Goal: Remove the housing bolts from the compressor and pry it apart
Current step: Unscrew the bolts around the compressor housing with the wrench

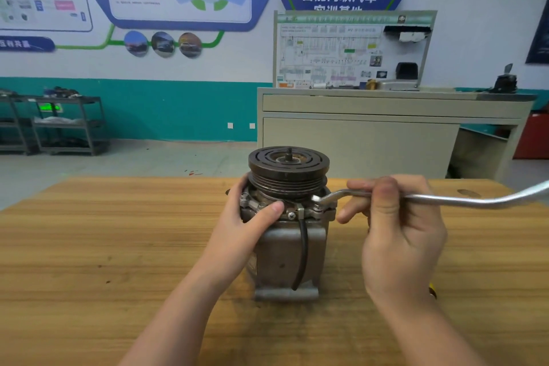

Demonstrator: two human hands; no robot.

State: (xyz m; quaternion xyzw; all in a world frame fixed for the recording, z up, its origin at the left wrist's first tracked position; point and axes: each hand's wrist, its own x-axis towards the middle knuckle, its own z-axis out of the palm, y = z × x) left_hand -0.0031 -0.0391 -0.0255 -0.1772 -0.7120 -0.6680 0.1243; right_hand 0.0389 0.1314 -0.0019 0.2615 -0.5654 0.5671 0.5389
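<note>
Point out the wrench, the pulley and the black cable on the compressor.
wrench [463, 200], head view, on its bare shaft right of the hand.
pulley [288, 159], head view, on its top face.
black cable [303, 249], head view, mid-length against the housing.

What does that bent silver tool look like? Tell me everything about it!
The wrench is a long, shiny bar of silvery metal with offset bends. It lies nearly level above the wooden table, its far end running off the right edge of the picture. Its near end sits at the flange on the right side of the compressor, just under the grooved pulley, seemingly on a bolt. The right hand grips its shaft; the left hand does not touch it.
</note>
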